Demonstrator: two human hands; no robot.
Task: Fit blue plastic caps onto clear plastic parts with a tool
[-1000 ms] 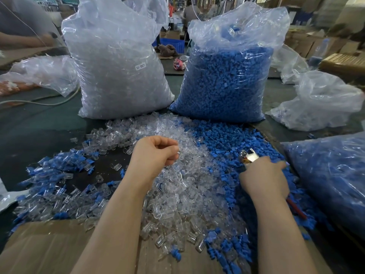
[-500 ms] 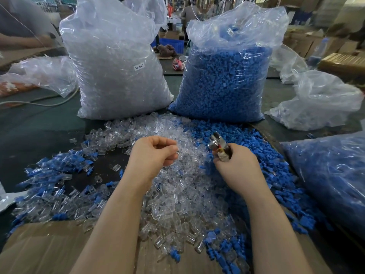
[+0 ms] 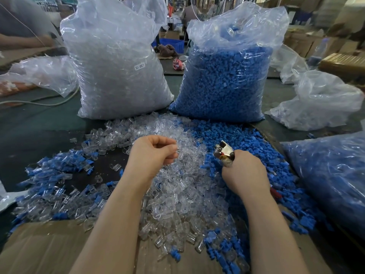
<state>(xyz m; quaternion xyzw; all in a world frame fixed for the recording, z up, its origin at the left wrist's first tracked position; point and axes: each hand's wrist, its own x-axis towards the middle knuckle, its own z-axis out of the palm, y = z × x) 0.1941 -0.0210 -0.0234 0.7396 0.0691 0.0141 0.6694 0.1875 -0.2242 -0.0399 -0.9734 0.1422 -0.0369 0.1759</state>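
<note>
On the dark table point(image 3: 35, 123), a heap of clear plastic parts point(image 3: 177, 196) runs down the middle toward a sheet of cardboard point(image 3: 43, 248), with loose blue caps point(image 3: 246, 139) spread along its right side and a scatter of capped pieces point(image 3: 49, 175) at the left. Above the heap, the left hand point(image 3: 152, 153) is curled, its fingertips pinching a small clear part point(image 3: 178, 152). Just to its right, the right hand point(image 3: 245, 175) grips a metal tool point(image 3: 224, 151) whose shiny head points up and left over the blue caps; the two hands stay apart. Behind stand a tall bag of clear parts point(image 3: 118, 72) and a bag of blue caps point(image 3: 225, 82), touching side by side.
</note>
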